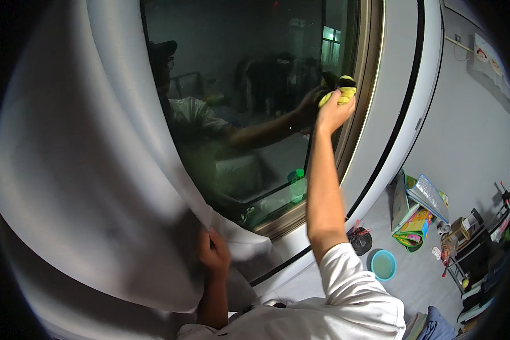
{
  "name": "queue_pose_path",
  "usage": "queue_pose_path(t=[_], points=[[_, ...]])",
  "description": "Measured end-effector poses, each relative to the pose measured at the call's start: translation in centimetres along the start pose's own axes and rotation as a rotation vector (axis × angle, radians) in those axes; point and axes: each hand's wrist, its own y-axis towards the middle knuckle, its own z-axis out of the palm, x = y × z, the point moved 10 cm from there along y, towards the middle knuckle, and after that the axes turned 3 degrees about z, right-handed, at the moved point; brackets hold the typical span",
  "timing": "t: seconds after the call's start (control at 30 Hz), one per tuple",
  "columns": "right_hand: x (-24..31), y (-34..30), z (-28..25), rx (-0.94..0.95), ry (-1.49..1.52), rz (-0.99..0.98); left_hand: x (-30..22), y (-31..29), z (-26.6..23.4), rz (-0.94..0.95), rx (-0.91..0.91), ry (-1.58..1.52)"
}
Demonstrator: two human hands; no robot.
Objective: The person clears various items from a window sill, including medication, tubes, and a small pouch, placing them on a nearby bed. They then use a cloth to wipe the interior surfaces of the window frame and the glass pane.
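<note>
My right hand [335, 116] is raised at the upper right of the dark window pane [238, 62], with its fingers closed round a yellow cloth [347, 92]. The bunched cloth is held against the glass, close to the metal window frame [364, 73]. Lower on the left, my left hand [215, 253] grips the edge of a pale grey curtain [96, 175] and keeps it off the glass. Some of its fingers are hidden in shadow and fabric. The pane reflects my arm and the room.
A green-capped bottle [298, 188] shows at the pane's lower right corner. On the floor to the right are a turquoise basin [384, 265] holding liquid, a black plastic bag [360, 241], and colourful bags [415, 224]. A chair [473, 252] and dark clothes stand at the far right.
</note>
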Motion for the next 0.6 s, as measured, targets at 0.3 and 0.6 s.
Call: queue_pose_path(t=[0.3, 0.6], points=[[22.4, -29.0, -3.6, 0.9, 0.492, -1.167, -1.3, 0.3, -1.6, 0.153, -0.033, 0.173], [9.0, -4.8, 1.3, 0.279, 0.143, -0.156, -2.6, 0.7, -3.0, 0.201, -0.05, 0.187]])
